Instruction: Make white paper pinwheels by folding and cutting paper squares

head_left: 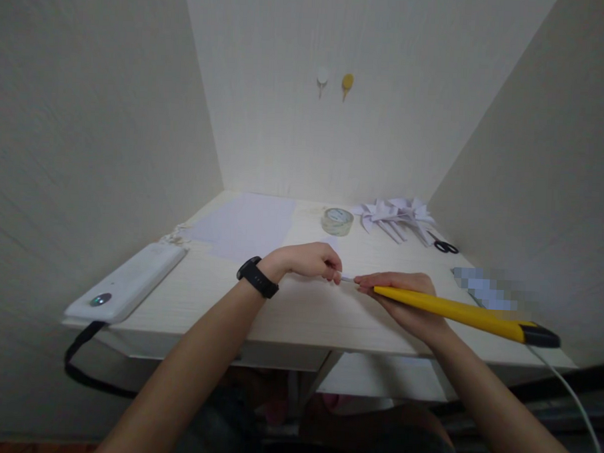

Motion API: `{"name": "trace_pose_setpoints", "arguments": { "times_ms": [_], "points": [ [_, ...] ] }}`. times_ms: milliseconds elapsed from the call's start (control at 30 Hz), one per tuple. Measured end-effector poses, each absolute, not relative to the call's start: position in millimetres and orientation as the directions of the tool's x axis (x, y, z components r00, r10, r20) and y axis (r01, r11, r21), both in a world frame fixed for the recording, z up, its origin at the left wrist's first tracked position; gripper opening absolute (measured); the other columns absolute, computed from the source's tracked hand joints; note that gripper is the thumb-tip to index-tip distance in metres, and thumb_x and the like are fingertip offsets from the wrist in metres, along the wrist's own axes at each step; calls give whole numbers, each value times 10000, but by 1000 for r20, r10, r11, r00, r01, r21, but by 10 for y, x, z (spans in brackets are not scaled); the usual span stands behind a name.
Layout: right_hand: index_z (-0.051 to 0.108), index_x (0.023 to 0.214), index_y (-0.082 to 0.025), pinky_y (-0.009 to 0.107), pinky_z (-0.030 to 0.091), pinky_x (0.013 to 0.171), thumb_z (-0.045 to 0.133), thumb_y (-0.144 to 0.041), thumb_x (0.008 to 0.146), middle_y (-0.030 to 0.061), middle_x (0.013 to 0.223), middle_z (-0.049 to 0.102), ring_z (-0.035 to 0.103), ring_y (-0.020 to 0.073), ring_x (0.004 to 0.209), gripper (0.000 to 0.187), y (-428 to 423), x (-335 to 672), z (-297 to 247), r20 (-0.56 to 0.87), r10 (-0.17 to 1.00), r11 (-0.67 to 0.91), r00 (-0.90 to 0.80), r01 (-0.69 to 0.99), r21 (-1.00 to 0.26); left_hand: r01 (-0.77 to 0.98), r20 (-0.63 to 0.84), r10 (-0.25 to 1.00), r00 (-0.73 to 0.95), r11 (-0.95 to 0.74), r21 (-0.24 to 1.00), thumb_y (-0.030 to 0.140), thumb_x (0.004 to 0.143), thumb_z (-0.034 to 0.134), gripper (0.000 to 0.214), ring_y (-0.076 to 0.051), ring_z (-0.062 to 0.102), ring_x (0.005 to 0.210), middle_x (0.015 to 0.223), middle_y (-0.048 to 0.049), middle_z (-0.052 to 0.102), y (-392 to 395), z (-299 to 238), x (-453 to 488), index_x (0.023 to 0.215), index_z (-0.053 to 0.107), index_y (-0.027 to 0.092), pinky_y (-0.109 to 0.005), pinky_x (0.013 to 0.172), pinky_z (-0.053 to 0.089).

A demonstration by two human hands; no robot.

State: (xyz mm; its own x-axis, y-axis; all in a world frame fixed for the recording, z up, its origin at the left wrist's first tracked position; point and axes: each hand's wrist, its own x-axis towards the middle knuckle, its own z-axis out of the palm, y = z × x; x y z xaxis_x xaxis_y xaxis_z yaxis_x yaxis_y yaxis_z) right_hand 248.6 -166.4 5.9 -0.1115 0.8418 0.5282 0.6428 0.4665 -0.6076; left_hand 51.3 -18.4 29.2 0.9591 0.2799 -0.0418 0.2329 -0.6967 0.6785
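Observation:
My right hand [404, 296] is closed around a long yellow utility knife [458, 313] with a black end cap, held nearly flat over the desk [298, 313]. Its short blade tip [347, 278] points left. My left hand [308, 260], with a black band on the wrist, is curled, and its fingertips pinch at the blade tip or something small there; I cannot make out what. Both hands meet near the middle of the desk, close to its front edge.
A white sheet of paper [246, 225] lies at the back left. A roll of clear tape [337, 221], several folded white paper shapes [397, 217] and black scissors [446, 246] sit at the back right. A white device [127, 282] with a black strap rests at the left edge. Walls enclose three sides.

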Motion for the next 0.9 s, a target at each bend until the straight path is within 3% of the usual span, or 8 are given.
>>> {"name": "trace_pose_setpoints", "arguments": {
  "times_ms": [167,333,467,700,900],
  "points": [
    [784,812,-285,344,607,781,687,-318,798,9,901,778,744,230,828,104,-1644,2492,132,472,872,445,-131,615,-651,211,-43,258,965,-674,708,135,788,593,144,-134,598,705,743,-42,694,-172,273,514,807,735,126,-237,678,422],
    [779,750,-299,350,611,718,747,-366,742,7,824,776,740,242,780,74,-1611,2364,105,508,849,315,145,633,-707,205,10,281,960,-724,658,162,818,594,142,-127,588,720,779,-38,698,-172,294,524,827,732,129,-227,690,413],
    [780,754,-283,366,592,770,773,-373,723,22,831,775,728,246,804,96,-1588,2351,23,518,819,304,245,580,-755,261,3,333,943,-743,616,188,834,593,163,-138,591,723,799,-53,706,-175,301,527,856,739,120,-231,675,406],
    [748,723,-205,410,586,796,883,-305,563,46,784,748,692,235,772,232,-1346,2644,-115,425,770,367,476,214,-905,294,3,354,935,-782,550,208,841,570,225,-153,595,736,839,-79,718,-193,287,515,946,738,99,-239,674,413],
    [718,686,-183,284,624,688,896,-198,509,6,737,714,679,152,686,251,-1131,2863,-139,171,806,300,566,-144,-943,301,16,380,925,-756,581,133,811,536,327,-150,607,760,873,-86,716,-176,265,524,1090,703,94,-239,683,430]
  ]
}}
